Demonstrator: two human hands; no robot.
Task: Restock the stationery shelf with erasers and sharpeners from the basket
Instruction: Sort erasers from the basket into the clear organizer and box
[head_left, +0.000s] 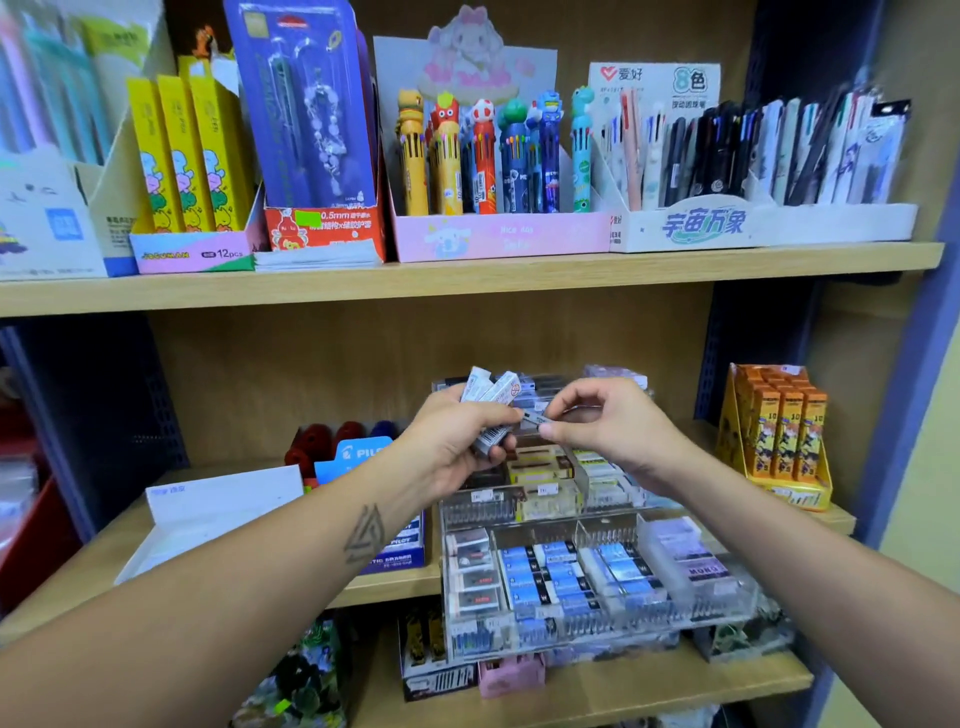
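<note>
My left hand (457, 441) grips a bundle of small wrapped erasers (491, 389), their white ends sticking up above my fingers. My right hand (602, 426) pinches one eraser (535, 417) of that bundle between thumb and forefinger, just right of my left hand. Both hands hover over a clear tiered acrylic organiser (727, 608) on the middle shelf. Its compartments hold rows of blue, white and brown-wrapped erasers (561, 571). The basket is out of view.
A blue Pilot eraser box (358, 457) and a white box (218, 499) stand left of the organiser, an orange display box (779, 436) to its right. The upper shelf (467, 280) carries pen displays. Below, a lower shelf holds more packets.
</note>
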